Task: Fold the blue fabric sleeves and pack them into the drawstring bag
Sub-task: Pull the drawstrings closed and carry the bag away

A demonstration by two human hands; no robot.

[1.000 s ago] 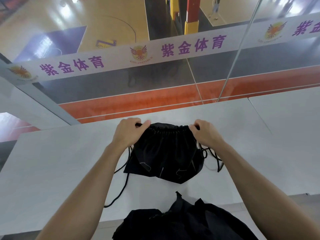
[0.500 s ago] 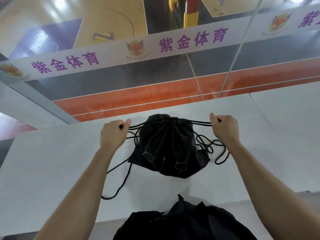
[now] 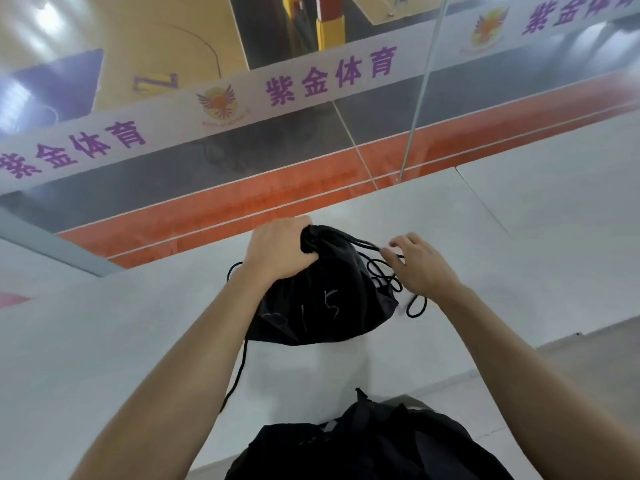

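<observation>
A black drawstring bag (image 3: 322, 303) lies on the white table (image 3: 104, 341), its mouth cinched tight and pointing away from me. My left hand (image 3: 280, 251) is clenched around the gathered neck of the bag. My right hand (image 3: 419, 265) hovers just right of the neck, fingers spread, touching the black cords (image 3: 384, 271) that loop loosely beside the bag. Another cord (image 3: 239, 372) trails off the bag's left side toward me. No blue fabric sleeves are visible; whatever the bag holds is hidden.
A second black bag (image 3: 367, 445) sits at the near table edge, below my arms. A glass wall (image 3: 311, 140) with a white banner rises right behind the table's far edge. A seam (image 3: 485, 206) splits the table on the right.
Both hands had pulled the cords outward and cinched the bag's mouth. Now the left hand has moved in and grips the neck, and the right hand has loosened on the cords.
</observation>
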